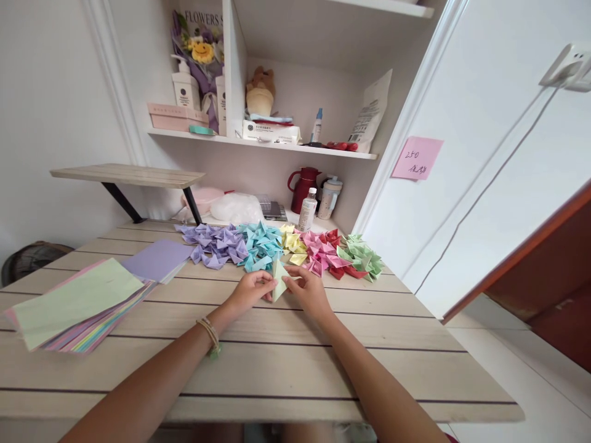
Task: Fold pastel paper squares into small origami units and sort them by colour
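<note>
My left hand [249, 289] and my right hand [308, 290] meet over the middle of the wooden table [286, 363], both pinching a small pale green folded paper piece [278, 278]. It stands pointed upward between my fingertips. Just behind it lies a row of folded paper pieces: purple [216, 245], blue [259, 245], yellow [293, 243], pink [319, 253], red [333, 239] and green [364, 256].
A stack of coloured paper sheets [76, 304] with a purple pad [159, 259] lies at the left. A small raised shelf [129, 175], a red jug [303, 184], a bottle [308, 209] and a white cup [329, 197] stand at the back. A pink note [417, 158] sticks on the right wall.
</note>
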Motion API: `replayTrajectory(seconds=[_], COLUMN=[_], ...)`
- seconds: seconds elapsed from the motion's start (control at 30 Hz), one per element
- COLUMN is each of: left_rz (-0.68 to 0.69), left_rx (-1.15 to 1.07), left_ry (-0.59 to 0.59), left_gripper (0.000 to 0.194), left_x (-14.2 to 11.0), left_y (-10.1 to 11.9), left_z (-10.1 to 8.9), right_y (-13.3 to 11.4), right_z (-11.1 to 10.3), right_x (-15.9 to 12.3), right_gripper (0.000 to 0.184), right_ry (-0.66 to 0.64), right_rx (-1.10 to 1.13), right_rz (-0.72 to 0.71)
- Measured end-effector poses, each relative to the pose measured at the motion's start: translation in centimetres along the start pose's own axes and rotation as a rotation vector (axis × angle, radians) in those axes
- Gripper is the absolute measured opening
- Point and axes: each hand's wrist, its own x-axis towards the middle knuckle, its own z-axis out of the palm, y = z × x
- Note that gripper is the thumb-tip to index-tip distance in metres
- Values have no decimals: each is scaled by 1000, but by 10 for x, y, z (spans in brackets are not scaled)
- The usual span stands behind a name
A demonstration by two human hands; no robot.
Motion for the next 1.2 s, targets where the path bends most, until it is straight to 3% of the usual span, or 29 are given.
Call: replayTrajectory(seconds=[0.3,0.73,0.97,1.2], left_rz=[45,88,111,126], left_rx=[36,123,181,211], left_ry=[-130,-180,-216,-239], left_gripper=[30,25,26,26], left_x=[0,-3,-3,-2], left_y=[-4,-5,-7,-11], left_z=[0,1,0,-1], right_y=[-4,6,8,0], right_z=[2,5,5,3], right_x=[-3,-3,-2,-5], right_gripper=[33,38,33,28], right_ry=[-110,-132,-121,-119], right_rx=[65,223,172,-46], right_rz=[25,153,158,41])
